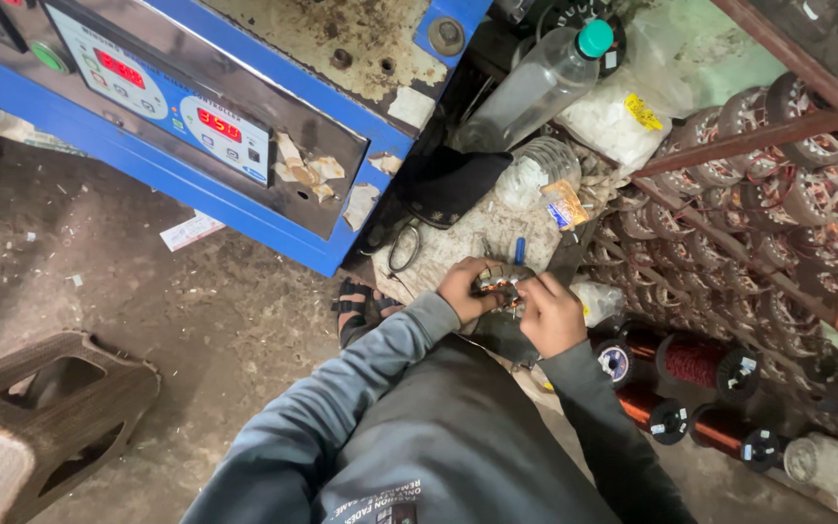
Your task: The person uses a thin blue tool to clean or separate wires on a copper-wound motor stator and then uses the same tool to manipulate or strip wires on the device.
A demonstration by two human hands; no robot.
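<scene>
My left hand [465, 288] grips a small metal motor core with copper windings [499, 280], held in front of my chest. Pressed against the same core from the right is my right hand [550, 312], its fingers curled on the part. A blue-handled tool [520, 250] sticks up just behind the core; which hand holds it I cannot tell. Both arms wear grey sleeves.
A blue machine with a control panel and red displays [196, 107] stands at upper left. Clear plastic bottles [535, 87] and bags lie behind my hands. Spools of copper wire [695, 361] and stacked wound stators [778, 165] fill the right. A brown stool [50, 408] stands at lower left.
</scene>
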